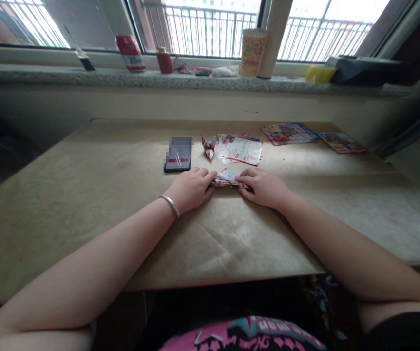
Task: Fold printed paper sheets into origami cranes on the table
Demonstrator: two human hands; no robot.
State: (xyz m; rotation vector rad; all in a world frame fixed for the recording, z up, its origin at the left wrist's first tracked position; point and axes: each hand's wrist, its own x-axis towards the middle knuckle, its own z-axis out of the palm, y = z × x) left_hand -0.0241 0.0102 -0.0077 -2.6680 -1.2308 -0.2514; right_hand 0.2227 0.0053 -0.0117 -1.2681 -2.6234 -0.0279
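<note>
A smartphone (179,152) lies beyond the left hand (192,190), whose fingers pinch the left end of a folded printed paper (226,183) on the counter (67,204). Loose sheets (243,149) lie beyond; the right hand (263,187) pinches the paper's right end. Far right lie colourful printed piles (292,132).

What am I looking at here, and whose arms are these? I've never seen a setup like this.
There's no robot: a camera worn on a person's head looks forward and down, so these are the wearer's own arms. The left hand and right hand hold a patterned paper piece between them, one at each end. Beyond them on the table lie a phone, a crumpled-looking colourful scrap, some printed sheets and, farther right, two colourful stacks.
</note>
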